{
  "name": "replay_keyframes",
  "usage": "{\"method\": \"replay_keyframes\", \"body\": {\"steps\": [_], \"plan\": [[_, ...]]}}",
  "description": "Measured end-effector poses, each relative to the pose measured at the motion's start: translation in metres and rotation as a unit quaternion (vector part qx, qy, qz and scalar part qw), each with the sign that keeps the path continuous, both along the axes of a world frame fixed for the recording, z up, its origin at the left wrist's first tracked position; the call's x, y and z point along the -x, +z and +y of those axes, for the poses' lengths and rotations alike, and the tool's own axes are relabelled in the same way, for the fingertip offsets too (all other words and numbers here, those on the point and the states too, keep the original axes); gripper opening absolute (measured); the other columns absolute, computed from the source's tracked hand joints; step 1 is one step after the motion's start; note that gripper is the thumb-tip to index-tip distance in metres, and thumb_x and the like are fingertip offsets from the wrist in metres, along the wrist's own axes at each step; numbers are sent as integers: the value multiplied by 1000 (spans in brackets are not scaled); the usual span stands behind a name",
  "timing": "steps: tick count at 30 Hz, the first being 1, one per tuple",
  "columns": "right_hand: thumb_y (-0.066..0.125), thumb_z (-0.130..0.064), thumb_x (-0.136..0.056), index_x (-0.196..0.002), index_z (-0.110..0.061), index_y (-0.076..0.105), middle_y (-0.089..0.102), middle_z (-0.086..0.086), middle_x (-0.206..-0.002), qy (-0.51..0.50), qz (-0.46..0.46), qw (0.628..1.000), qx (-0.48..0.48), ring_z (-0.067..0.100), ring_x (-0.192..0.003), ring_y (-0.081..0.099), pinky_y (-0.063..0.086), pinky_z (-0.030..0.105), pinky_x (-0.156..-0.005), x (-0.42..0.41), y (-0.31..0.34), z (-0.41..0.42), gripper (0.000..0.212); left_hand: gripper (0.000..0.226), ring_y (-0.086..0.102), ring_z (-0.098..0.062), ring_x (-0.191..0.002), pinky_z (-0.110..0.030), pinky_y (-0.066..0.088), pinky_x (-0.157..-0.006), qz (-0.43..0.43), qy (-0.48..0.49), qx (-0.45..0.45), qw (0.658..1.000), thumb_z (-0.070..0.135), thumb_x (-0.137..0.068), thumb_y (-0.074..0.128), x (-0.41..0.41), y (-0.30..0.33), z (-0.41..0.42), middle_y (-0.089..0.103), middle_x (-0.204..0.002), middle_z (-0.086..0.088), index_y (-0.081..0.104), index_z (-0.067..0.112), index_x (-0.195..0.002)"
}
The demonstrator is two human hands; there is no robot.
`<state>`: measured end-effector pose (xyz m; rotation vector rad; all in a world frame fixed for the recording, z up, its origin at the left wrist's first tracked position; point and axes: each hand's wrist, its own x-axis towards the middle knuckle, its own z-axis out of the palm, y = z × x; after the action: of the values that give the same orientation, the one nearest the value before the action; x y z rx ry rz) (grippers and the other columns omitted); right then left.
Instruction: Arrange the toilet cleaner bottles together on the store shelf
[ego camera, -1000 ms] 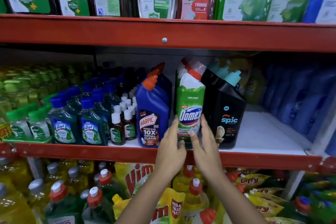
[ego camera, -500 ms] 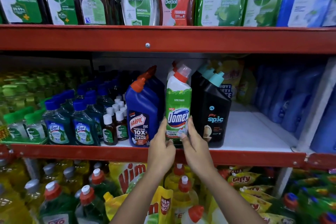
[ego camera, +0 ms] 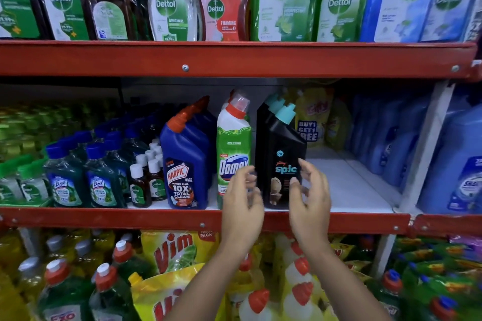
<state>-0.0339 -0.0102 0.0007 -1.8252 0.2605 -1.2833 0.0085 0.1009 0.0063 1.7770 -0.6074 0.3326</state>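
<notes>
On the middle shelf (ego camera: pixel 347 190) three toilet cleaner rows stand side by side: blue Harpic bottles (ego camera: pixel 186 161), a green-and-white Domex bottle (ego camera: pixel 233 143) and black Spic bottles (ego camera: pixel 280 148) with teal caps. My left hand (ego camera: pixel 242 203) hovers in front of the gap between the Domex and Spic bottles, fingers curled and apart, covering the Domex label's lower right. My right hand (ego camera: pixel 309 198) is at the right side of the front Spic bottle, fingers spread, close to it; contact is unclear. Both hands are blurred.
Small Lizol bottles (ego camera: pixel 86 185) and little Dettol bottles (ego camera: pixel 146 177) fill the shelf's left. Blue bottles (ego camera: pixel 386 143) stand at the right past bare white shelf. Yellow pouches (ego camera: pixel 315 117) sit behind the Spic row. Dettol products line the shelf above; Vim packs (ego camera: pixel 177 250) lie below.
Both hands have let go of the Domex bottle and shifted right, now flanking the front Spic bottle. The Domex bottle stands on the shelf between the Harpic and Spic rows.
</notes>
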Motion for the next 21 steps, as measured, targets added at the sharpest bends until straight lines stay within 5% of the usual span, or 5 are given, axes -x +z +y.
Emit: {"method": "replay_keyframes", "body": {"steps": [6, 10, 14, 21], "plan": [[49, -23, -99, -153, -22, 20, 31, 4, -159, 69, 175, 980, -68, 22, -145, 34, 31, 44, -118, -1, -7, -36, 62, 78, 31, -21, -145, -44, 30, -118, 93, -66, -74, 991, 6, -88, 56, -5, -5, -41, 30, -157, -7, 13, 16, -152], [50, -19, -98, -150, -26, 27, 58, 1, -131, 107, 218, 969, -38, 18, -121, 57, 42, 27, -93, -1, -6, -41, 56, 83, 39, -22, -140, -45, 35, -115, 138, -69, -58, 986, 2, -84, 52, -7, -9, -50, 35, -154, -9, 10, 22, -153], [47, -15, -99, -150, -26, 29, 55, -9, -118, 114, 214, 970, -20, 15, -115, 57, 39, 23, -88, 1, -4, -43, 55, 89, 41, -20, -139, -46, 37, -114, 150, -65, -41, 986, 15, -70, 45, -4, -9, -50, 35, -154, -6, 13, 26, -152], [46, -15, -99, -153, -27, 23, 58, -4, -134, 129, 231, 964, -24, 13, -117, 57, 40, 24, -91, 4, -5, -45, 60, 82, 43, -19, -137, -45, 38, -114, 156, -59, -34, 986, 2, -82, 49, 6, -4, -46, 38, -152, -2, 16, 25, -152]]}}
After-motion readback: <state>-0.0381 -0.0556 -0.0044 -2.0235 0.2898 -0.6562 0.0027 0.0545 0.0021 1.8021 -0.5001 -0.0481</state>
